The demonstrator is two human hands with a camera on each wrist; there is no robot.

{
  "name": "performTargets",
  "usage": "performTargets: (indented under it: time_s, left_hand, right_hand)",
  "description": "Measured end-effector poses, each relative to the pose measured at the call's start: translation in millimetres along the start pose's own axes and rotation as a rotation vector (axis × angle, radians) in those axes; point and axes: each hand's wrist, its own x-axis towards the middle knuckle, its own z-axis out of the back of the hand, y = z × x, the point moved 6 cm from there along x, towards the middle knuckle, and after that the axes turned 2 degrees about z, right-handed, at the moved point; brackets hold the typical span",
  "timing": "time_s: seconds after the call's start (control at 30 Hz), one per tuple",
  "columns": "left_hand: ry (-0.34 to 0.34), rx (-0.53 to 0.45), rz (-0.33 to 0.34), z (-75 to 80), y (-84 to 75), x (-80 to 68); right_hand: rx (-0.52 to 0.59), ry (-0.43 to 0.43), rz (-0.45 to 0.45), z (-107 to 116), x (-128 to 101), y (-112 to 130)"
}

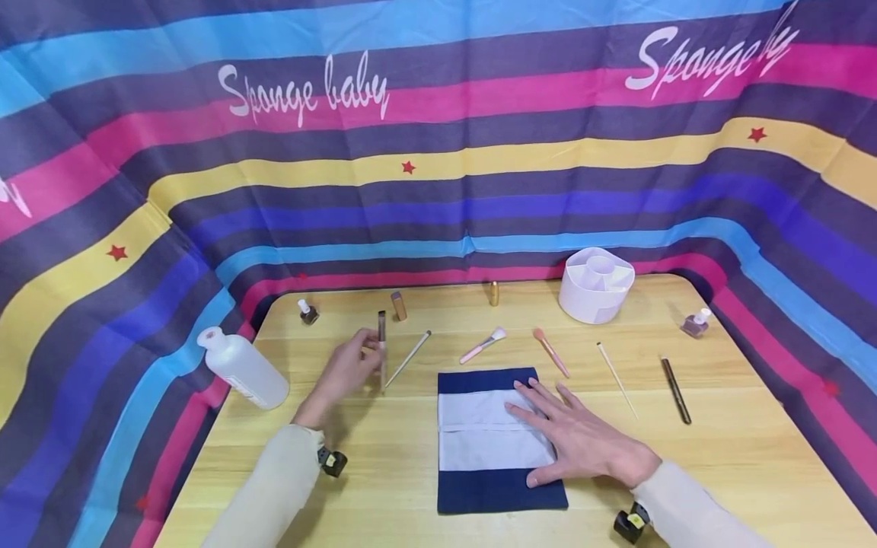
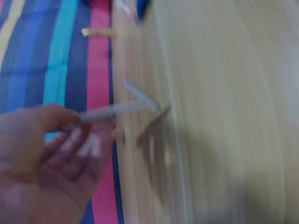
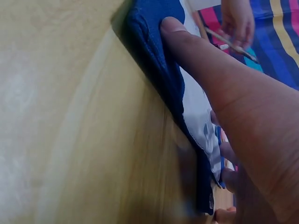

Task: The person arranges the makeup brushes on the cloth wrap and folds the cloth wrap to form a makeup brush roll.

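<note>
My left hand [image 1: 352, 367] pinches a slim stick with a dark upper end and a paler lower part [image 1: 382, 329], holding it nearly upright at the left of the table. In the left wrist view the stick is blurred, so its exact kind is unclear. Just right of it lies a thin white makeup brush with a dark tip [image 1: 408, 358]. Fingers spread, my right hand [image 1: 582, 438] rests on the right side of a flat navy and white fabric piece [image 1: 479, 449]. In the right wrist view, its thumb presses on the navy edge of the fabric [image 3: 154, 51].
Pink-handled brushes [image 1: 483, 345] [image 1: 550, 352], a thin white stick [image 1: 617, 379] and a black pen [image 1: 676, 390] lie beyond and right of the fabric. A white divided holder [image 1: 594, 289], small bottles [image 1: 308, 311] [image 1: 696, 323], gold tubes [image 1: 495, 294] [image 1: 399, 305] and a white bottle [image 1: 243, 369] stand near the edges.
</note>
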Motion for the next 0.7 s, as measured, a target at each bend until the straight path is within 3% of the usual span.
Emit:
performTargets:
  time_s: [0.13,0.27,0.47,0.7]
  left_hand:
    - [0.158,-0.345,-0.004,-35.7,-22.1,9.6]
    - [0.267,-0.486,-0.007,-67.9,-32.6,17.8]
    - [0.371,-0.449,0.002,-93.8,-32.1,15.1]
    - [0.54,-0.27,-0.078,-106.6,-32.4,-12.6]
  right_hand:
    - [0.001,0.016,-0.006,0,1,0]
    - [0.0,0.025,-0.016,0,1,-1]
    - [-0.019,0.02,-0.011,0,0,-2]
    - [0.01,0.037,-0.032,-1,2,-3]
